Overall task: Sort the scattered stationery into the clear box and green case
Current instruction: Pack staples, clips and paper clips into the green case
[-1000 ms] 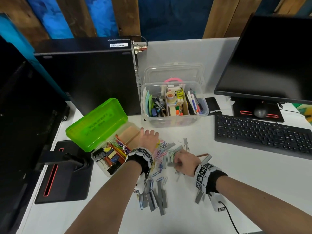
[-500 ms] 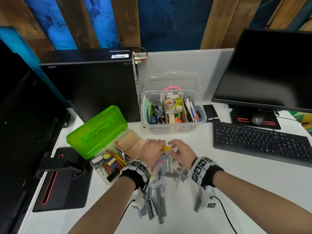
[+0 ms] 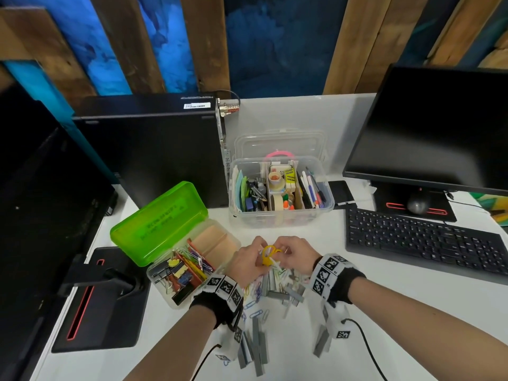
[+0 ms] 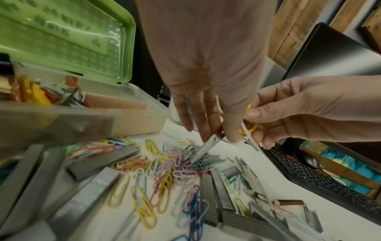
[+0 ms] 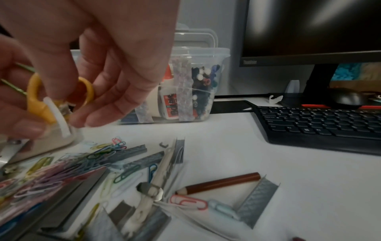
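At my six o'clock lie a heap of paper clips [image 4: 164, 169], too many to count, and staple strips [image 3: 258, 345]; just above it my left hand [image 3: 246, 264] and right hand [image 3: 298, 257] together pinch one pair of yellow-handled scissors [image 3: 268, 254]. One brown pencil stub [image 5: 218, 182] lies at four o'clock beside bare white desk [image 3: 412, 312]. Farther out, one open green case [image 3: 162, 224] sits at ten o'clock and one clear box [image 3: 280, 215] at twelve.

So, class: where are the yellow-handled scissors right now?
In the head view, the scissors are held between both hands, above the paper clips, before the clear box.
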`<state>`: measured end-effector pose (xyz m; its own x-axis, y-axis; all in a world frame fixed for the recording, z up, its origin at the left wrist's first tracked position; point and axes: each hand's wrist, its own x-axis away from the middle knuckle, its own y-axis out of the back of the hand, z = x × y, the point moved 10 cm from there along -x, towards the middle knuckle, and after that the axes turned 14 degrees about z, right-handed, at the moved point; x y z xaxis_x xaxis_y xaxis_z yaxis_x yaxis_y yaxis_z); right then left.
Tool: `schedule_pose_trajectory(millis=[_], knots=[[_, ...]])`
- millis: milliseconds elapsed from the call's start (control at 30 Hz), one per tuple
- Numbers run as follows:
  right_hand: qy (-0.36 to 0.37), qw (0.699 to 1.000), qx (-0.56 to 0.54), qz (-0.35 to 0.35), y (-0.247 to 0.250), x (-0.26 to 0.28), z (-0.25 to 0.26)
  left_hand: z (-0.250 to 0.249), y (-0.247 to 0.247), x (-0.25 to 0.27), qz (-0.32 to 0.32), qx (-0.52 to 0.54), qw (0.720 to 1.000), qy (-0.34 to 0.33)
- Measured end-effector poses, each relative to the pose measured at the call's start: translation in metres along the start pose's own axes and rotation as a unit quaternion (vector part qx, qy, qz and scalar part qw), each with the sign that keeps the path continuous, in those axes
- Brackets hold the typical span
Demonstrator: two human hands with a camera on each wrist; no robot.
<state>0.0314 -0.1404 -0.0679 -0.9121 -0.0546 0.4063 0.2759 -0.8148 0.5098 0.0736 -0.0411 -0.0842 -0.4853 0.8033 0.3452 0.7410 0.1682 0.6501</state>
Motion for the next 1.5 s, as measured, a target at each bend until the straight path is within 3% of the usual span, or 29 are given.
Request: schedule_pose_trajectory(millis=[300, 433, 533, 733, 833, 967, 1100, 1200, 1300, 1400, 1500], knots=[[-0.008, 0.999, -0.031, 0.009, 0.010, 0.000, -0.014, 0.009, 0.005, -0.001, -0.046, 0.179, 0.983, -0.006], [-0.013, 0.992, -0.123, 0.007, 0.005, 0.005, -0.016, 0.001, 0.005, -0.008, -0.031, 0.181, 0.983, -0.020], [-0.023, 0.984, -0.175, -0.003, 0.002, 0.007, -0.018, 0.003, 0.001, -0.009, -0.013, 0.240, 0.970, -0.028], [-0.041, 0.968, -0.237, 0.068, -0.019, 0.007, -0.021, 0.019, 0.000, -0.010, -0.041, 0.276, 0.960, 0.021], [-0.059, 0.977, -0.197, 0.048, -0.017, 0.009, -0.027, 0.029, 0.006, -0.009, -0.074, 0.236, 0.968, 0.039], [-0.089, 0.982, -0.160, 0.038, -0.014, 0.013, -0.037, 0.037, 0.001, -0.008, -0.040, 0.290, 0.956, 0.027], [-0.105, 0.987, -0.108, 0.050, -0.016, 0.016, -0.037, 0.040, 0.000, -0.002, -0.036, 0.264, 0.963, 0.032], [-0.108, 0.990, -0.079, 0.034, -0.010, 0.017, -0.035, 0.040, 0.004, 0.000, -0.038, 0.177, 0.983, 0.034], [-0.097, 0.994, -0.056, 0.003, 0.000, 0.016, -0.032, 0.032, 0.002, 0.000, 0.008, 0.124, 0.992, 0.020], [-0.079, 0.996, 0.048, 0.008, -0.001, 0.012, -0.012, 0.014, 0.001, 0.000, 0.030, 0.106, 0.994, -0.007], [-0.119, 0.979, 0.166, 0.018, -0.011, 0.007, -0.011, 0.003, 0.008, -0.001, -0.010, 0.137, 0.991, -0.006]])
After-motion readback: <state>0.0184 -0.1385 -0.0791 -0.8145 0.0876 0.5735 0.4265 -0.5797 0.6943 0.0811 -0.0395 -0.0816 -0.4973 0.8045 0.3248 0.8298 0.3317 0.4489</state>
